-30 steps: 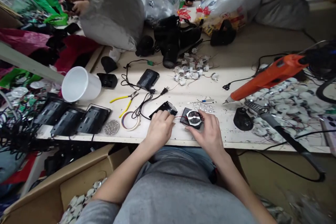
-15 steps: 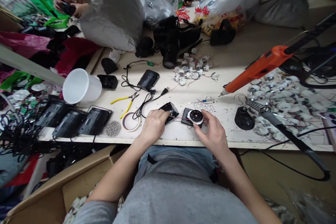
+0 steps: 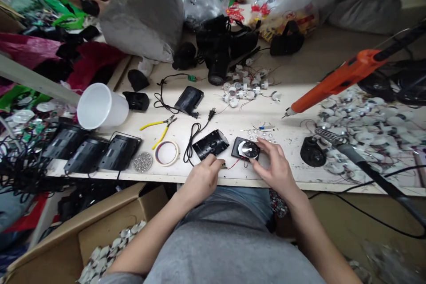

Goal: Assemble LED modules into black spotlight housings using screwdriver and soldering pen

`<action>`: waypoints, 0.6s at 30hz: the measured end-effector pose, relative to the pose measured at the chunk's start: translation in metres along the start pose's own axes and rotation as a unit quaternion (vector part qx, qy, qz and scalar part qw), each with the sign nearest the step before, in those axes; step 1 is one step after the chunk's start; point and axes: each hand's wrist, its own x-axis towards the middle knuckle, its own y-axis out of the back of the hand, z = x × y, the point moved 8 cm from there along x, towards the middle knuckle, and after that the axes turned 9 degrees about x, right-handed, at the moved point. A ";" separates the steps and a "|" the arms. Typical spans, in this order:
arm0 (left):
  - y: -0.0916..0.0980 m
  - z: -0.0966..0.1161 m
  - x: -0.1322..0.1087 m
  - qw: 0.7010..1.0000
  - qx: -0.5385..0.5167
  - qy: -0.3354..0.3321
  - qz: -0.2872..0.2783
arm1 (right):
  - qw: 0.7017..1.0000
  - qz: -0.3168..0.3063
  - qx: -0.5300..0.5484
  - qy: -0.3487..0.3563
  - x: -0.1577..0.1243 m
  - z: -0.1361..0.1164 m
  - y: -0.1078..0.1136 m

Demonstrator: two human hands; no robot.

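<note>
In the head view, my left hand [image 3: 204, 177] is near the bench's front edge, fingertips pinched on a small part where red wires [image 3: 233, 165] end; the part is mostly hidden. My right hand [image 3: 276, 162] has its thumb and fingers around the edge of a round black disc [image 3: 250, 149] with a white rim. That disc lies on a small black rectangular housing [image 3: 237, 147], and the wires run out from below it. Just beyond my left hand lies an open black casing [image 3: 211, 144], untouched, with a black power cord [image 3: 189, 142] beside it.
Yellow-handled cutters [image 3: 161, 134], a tape roll [image 3: 166, 153] and a dish of screws [image 3: 143, 162] lie left, near a white tub [image 3: 101, 107]. An orange electric screwdriver [image 3: 333, 86] hangs at right, above a soldering iron holder [image 3: 333, 136] and piled white motors [image 3: 366, 128]. Two people work opposite.
My left hand has left the black casing and moved nearer, to the red wires. The casing now lies free. The disc has turned under my right hand, and the wires now curve toward me.
</note>
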 end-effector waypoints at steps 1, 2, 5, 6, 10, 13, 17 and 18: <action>-0.001 -0.002 -0.001 1.000 0.001 0.005 0.009 | 1.000 -0.008 0.002 -0.003 0.000 0.001 0.000; -0.001 -0.004 -0.002 1.000 0.002 0.010 0.021 | 1.000 -0.014 0.006 -0.006 0.000 0.002 0.000; 0.003 -0.009 -0.004 0.998 -0.007 0.025 0.057 | 0.999 -0.029 0.018 -0.009 0.001 0.004 0.001; 0.005 -0.010 -0.005 0.998 -0.014 0.028 0.063 | 0.999 -0.033 0.021 -0.006 0.001 0.003 0.001; 0.014 -0.015 -0.004 0.995 -0.051 0.023 0.078 | 0.999 -0.031 0.011 0.006 0.004 0.000 0.001; 0.024 -0.020 -0.002 0.993 -0.058 0.024 0.098 | 0.999 -0.030 0.001 0.016 0.004 -0.004 0.001; 0.036 -0.030 0.002 0.989 -0.045 0.027 0.142 | 0.999 -0.024 -0.012 0.036 0.004 -0.011 0.002; 0.036 -0.032 0.003 0.988 -0.042 0.026 0.148 | 0.999 -0.022 -0.018 0.040 0.003 -0.012 0.002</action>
